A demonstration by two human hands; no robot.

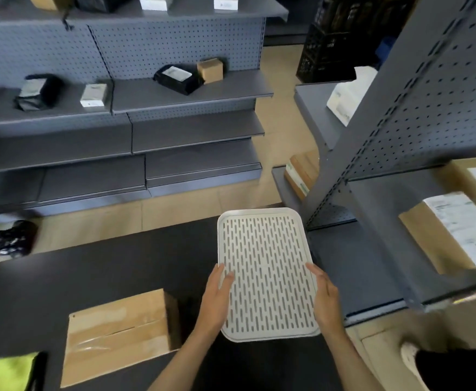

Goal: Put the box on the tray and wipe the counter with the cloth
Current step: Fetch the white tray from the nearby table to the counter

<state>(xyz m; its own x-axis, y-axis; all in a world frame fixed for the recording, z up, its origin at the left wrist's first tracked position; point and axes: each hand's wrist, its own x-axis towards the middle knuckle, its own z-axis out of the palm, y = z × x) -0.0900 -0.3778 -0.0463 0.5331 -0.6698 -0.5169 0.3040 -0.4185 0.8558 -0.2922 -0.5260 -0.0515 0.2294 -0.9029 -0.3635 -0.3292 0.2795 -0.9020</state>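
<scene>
Both hands, left [217, 297] and right [325, 294], grip the slotted tray [265, 249] by its side edges, fingers curled.

both forearms bare, no sleeves, left hand [217, 294] & right hand [325, 296] ungloved.

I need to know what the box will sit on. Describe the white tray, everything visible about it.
The tray is a white rounded rectangle with a low raised rim, its floor pierced by rows of short slots. It looks like plastic or coated metal. Nothing lies on it. It sits lengthwise away from the person over the dark counter; whether it rests there or is just above cannot be told. The left hand and right hand hold its long edges near the closer end.
</scene>
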